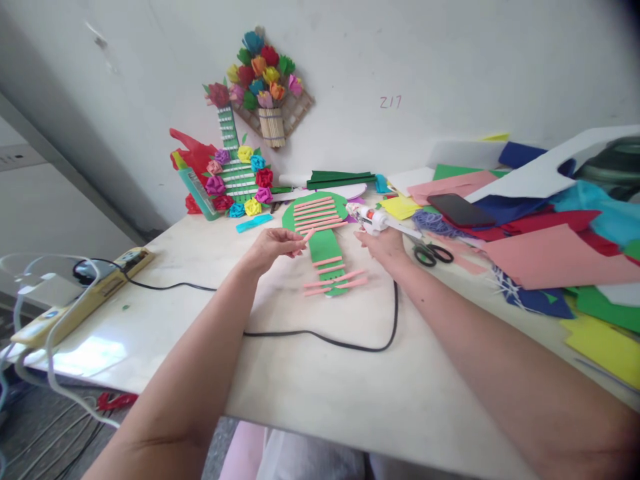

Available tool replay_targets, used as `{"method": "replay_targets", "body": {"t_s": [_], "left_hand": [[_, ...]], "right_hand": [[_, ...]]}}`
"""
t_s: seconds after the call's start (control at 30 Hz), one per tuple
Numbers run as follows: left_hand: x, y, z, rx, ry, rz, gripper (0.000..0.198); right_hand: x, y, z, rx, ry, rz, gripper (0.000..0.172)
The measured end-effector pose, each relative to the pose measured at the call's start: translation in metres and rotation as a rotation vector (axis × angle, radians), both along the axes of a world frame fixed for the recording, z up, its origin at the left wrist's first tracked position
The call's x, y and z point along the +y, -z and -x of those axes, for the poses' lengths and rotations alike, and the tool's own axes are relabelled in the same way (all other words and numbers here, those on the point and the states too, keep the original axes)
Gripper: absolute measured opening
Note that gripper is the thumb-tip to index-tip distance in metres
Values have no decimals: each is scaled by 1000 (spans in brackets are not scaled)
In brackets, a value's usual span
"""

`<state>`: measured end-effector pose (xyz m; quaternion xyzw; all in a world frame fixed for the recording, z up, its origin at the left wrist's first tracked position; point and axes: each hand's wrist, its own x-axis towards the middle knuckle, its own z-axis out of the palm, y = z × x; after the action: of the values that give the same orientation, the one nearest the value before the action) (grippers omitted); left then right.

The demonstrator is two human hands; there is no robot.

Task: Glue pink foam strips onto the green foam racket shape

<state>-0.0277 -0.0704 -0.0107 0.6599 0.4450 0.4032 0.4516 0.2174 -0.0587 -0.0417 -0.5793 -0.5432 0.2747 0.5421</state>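
Between my hands a green guitar-shaped cutout (323,245) lies on the table, with several pink strips (316,215) across its round body and neck. My left hand (278,245) is pinching a short pink paper strip (309,235) just left of the neck. My right hand (384,241) is wrapped around a white hot glue gun (373,219), whose tip points left toward the round body. From the glue gun a black cord (350,345) loops over the table. Black-handled scissors (433,254) lie beside my right wrist.
Colored paper sheets (560,257) and a phone (461,210) cover the right side. A decorated green guitar (239,173), a glue bottle (196,188) and a flower hanging (270,87) are at the back. A power strip (85,297) with cables is at left.
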Motion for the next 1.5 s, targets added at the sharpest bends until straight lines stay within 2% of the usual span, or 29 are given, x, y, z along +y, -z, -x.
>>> {"method": "replay_targets", "body": {"t_s": [0.17, 0.33, 0.5, 0.67, 0.9, 1.13, 1.5], "left_hand": [[-2, 7, -24, 25, 93, 21, 28], [-5, 7, -35, 29, 117, 35, 27], [-5, 8, -38, 0, 138, 47, 24], [-5, 7, -37, -19, 144, 59, 24], [-6, 3, -30, -36, 232, 191, 28], [-5, 3, -27, -79, 268, 313, 23], [-3, 4, -24, -112, 237, 317, 16]], "right_hand": [[-13, -14, 15, 59, -152, -41, 16], [-22, -23, 23, 124, -281, -57, 22], [-21, -20, 28, 222, -303, 10, 22], [-17, -14, 30, 292, -291, -10, 25], [-22, -19, 28, 346, -334, -18, 29], [-23, -20, 28, 337, -349, -28, 33], [-19, -16, 27, 301, -365, -64, 36]]}}
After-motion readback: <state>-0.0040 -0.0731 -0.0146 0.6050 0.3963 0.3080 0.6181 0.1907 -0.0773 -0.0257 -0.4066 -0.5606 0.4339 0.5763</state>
